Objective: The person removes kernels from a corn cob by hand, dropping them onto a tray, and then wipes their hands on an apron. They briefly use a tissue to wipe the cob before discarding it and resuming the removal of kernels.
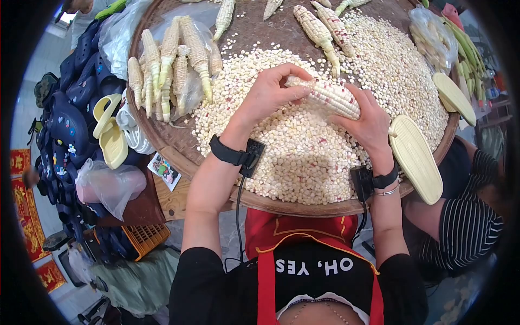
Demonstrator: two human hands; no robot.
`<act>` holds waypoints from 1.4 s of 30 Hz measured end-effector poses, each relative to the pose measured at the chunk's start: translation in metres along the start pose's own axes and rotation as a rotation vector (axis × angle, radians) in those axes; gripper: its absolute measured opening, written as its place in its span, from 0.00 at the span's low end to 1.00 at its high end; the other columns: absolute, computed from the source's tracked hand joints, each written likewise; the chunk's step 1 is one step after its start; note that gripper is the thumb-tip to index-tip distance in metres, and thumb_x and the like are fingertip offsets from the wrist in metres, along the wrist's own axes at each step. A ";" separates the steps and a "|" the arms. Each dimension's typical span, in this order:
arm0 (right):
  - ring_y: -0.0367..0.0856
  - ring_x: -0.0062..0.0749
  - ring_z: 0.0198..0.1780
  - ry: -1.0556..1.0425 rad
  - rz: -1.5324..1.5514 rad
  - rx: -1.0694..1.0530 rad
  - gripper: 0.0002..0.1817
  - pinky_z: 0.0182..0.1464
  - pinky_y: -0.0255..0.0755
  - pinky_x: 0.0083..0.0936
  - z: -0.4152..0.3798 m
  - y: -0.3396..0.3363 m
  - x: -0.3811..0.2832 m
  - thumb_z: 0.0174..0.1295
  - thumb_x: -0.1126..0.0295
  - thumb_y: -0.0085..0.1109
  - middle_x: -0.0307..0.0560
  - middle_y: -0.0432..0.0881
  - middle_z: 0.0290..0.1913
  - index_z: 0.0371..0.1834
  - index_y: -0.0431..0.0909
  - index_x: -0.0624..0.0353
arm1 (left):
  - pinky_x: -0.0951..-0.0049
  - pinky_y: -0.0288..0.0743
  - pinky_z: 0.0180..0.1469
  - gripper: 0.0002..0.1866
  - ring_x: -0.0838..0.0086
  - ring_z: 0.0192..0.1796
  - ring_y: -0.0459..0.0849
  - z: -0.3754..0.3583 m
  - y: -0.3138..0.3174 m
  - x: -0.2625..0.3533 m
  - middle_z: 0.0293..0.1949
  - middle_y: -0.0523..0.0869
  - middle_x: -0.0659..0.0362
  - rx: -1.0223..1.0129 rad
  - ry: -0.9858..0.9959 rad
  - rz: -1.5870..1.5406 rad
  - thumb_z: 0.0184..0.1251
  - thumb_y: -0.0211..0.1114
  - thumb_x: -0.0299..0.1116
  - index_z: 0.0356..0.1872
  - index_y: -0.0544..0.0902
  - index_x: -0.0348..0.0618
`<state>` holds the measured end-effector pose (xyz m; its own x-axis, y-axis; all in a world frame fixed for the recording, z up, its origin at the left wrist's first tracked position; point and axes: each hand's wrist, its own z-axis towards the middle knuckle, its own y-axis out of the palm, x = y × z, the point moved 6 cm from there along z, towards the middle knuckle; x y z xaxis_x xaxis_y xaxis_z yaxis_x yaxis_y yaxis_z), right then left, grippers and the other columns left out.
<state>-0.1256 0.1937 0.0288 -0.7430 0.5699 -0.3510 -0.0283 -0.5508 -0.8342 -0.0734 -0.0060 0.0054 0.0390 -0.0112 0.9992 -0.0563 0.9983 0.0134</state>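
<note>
A white corn cob with dark red kernels (333, 99) is held slantwise between both hands, above the heap of loose kernels (303, 168). My left hand (275, 93) grips its left end, thumb and fingers pinched round it. Around the right end wrap the fingers of my right hand (366, 119). Most rows on the cob still carry kernels; its left tip is partly covered by my fingers. The kernels lie on a round brown tray (244, 203). Each wrist wears a black strap with a small device.
Stripped cobs (168, 59) are piled on the tray's left; speckled cobs (314, 30) lie at the back. A pale yellow slipper sole (415, 160) rests on the right rim. Dark blue clogs (67, 127) crowd the left. A person in striped clothing (468, 233) sits at right.
</note>
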 end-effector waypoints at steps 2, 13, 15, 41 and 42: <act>0.83 0.36 0.31 0.002 -0.016 0.001 0.35 0.30 0.75 0.29 0.000 0.000 0.000 0.39 0.50 0.75 0.39 0.81 0.37 0.55 0.77 0.46 | 0.80 0.79 0.35 0.10 0.81 0.32 0.83 0.000 0.001 -0.001 0.35 0.84 0.61 0.001 0.013 0.021 0.63 0.66 0.29 0.43 0.81 0.37; 0.81 0.33 0.28 -0.005 -0.043 -0.025 0.36 0.28 0.73 0.28 -0.001 0.003 0.001 0.38 0.50 0.76 0.37 0.79 0.34 0.54 0.78 0.46 | 0.81 0.78 0.34 0.06 0.81 0.30 0.82 0.000 0.000 -0.005 0.32 0.83 0.61 -0.018 -0.012 -0.055 0.61 0.66 0.28 0.38 0.82 0.38; 0.81 0.33 0.28 0.013 -0.020 -0.044 0.35 0.28 0.74 0.28 -0.002 0.006 0.004 0.38 0.50 0.76 0.37 0.80 0.34 0.54 0.78 0.46 | 0.81 0.79 0.34 0.06 0.81 0.30 0.82 0.000 -0.001 -0.008 0.32 0.83 0.61 -0.029 -0.030 -0.076 0.61 0.66 0.27 0.37 0.83 0.38; 0.83 0.43 0.40 0.080 0.010 -0.141 0.34 0.39 0.77 0.34 -0.003 0.014 0.001 0.41 0.52 0.74 0.45 0.82 0.43 0.53 0.74 0.51 | 0.82 0.77 0.31 0.05 0.83 0.28 0.80 0.001 -0.002 -0.007 0.30 0.82 0.63 0.077 0.019 -0.012 0.61 0.66 0.28 0.36 0.81 0.40; 0.83 0.43 0.40 0.077 0.012 -0.142 0.34 0.39 0.77 0.34 -0.003 0.014 0.001 0.41 0.52 0.74 0.45 0.82 0.43 0.53 0.74 0.51 | 0.82 0.77 0.32 0.05 0.82 0.28 0.80 0.001 -0.003 -0.009 0.30 0.82 0.63 0.052 0.010 -0.021 0.62 0.65 0.28 0.36 0.82 0.39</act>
<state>-0.1251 0.1886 0.0158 -0.6889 0.6118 -0.3887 0.0790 -0.4696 -0.8793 -0.0750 -0.0092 -0.0039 0.0505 -0.0318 0.9982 -0.1069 0.9936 0.0370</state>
